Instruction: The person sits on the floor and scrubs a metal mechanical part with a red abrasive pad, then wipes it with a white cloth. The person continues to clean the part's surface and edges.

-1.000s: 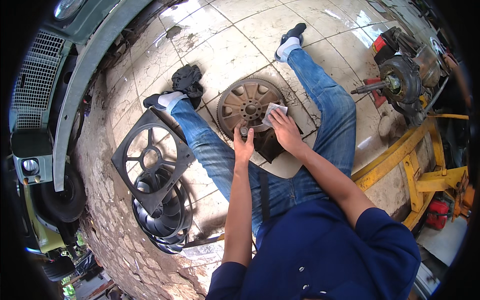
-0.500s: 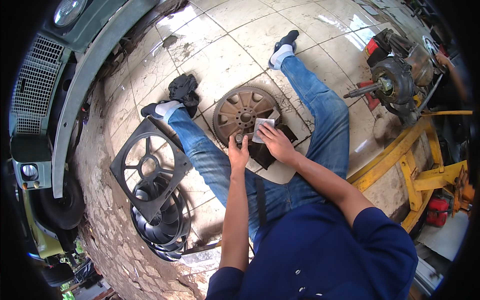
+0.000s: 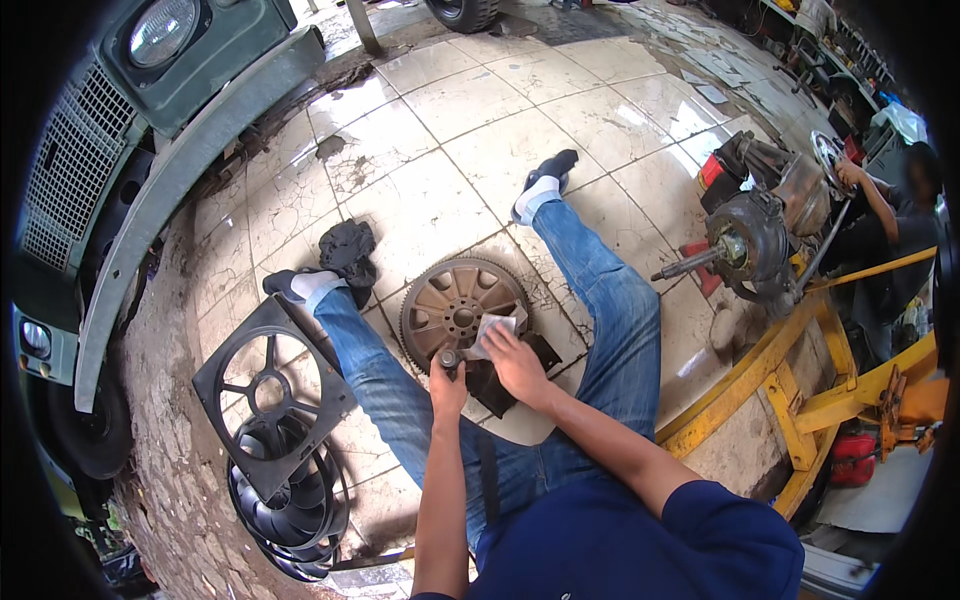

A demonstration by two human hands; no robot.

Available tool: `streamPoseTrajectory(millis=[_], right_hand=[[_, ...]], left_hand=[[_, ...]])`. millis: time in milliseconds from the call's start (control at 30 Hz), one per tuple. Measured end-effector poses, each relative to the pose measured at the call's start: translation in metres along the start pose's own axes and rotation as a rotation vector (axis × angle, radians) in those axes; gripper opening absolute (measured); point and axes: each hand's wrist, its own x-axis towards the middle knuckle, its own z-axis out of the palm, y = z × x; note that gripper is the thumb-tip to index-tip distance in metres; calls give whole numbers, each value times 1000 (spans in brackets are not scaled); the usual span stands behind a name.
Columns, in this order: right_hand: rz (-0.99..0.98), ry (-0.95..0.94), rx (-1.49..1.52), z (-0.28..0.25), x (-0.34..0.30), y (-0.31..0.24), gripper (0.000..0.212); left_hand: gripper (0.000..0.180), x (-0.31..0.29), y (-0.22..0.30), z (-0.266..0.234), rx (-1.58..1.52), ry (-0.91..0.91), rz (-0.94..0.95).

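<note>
A toothed flywheel [image 3: 440, 293], brown and rusty with a ring of openings, lies flat on the tiles between my legs. My left hand [image 3: 447, 388] is closed around a small cylindrical metal part [image 3: 449, 359] at the wheel's near edge. My right hand [image 3: 516, 364] presses its fingers on a pale grey square sheet [image 3: 495, 328] over the wheel's near right side; its thumb is hidden. A dark, flat-sided piece [image 3: 490, 393] lies under my hands, partly covered by them. Whether the sheet is cloth or abrasive paper I cannot tell.
At left lie a black fan shroud [image 3: 215, 385] and fan [image 3: 285, 495]. Black crumpled cloth [image 3: 347, 247] sits by my left foot. A vehicle bumper [image 3: 150, 220] borders the far left. At right stand a mechanical assembly [image 3: 750, 245], a yellow frame [image 3: 735, 408] and another person [image 3: 880, 205].
The view has tilted up, so the scene sits lower and further left. My left fingers now wrap the metal part, which stands more upright; my right hand stays on the sheet.
</note>
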Motion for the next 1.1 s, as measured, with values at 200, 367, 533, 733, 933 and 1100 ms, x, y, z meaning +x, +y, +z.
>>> streamPoseTrajectory(millis=[200, 367, 533, 733, 933, 1100], right_hand=[[-11, -36, 55, -3, -5, -10, 43], [118, -85, 57, 4, 5, -17, 44], [246, -125, 24, 12, 12, -29, 43], [321, -85, 130, 22, 17, -38, 44], [115, -76, -13, 13, -5, -38, 47], [77, 11, -30, 8, -5, -6, 44]], left_hand=[[42, -7, 9, -4, 116, 92, 61], [40, -3, 17, -4, 168, 113, -26], [42, -1, 7, -4, 177, 104, 93], [45, 1, 5, -9, 159, 30, 102], [50, 6, 14, -10, 274, 80, -20], [54, 1, 23, -4, 225, 154, -63]])
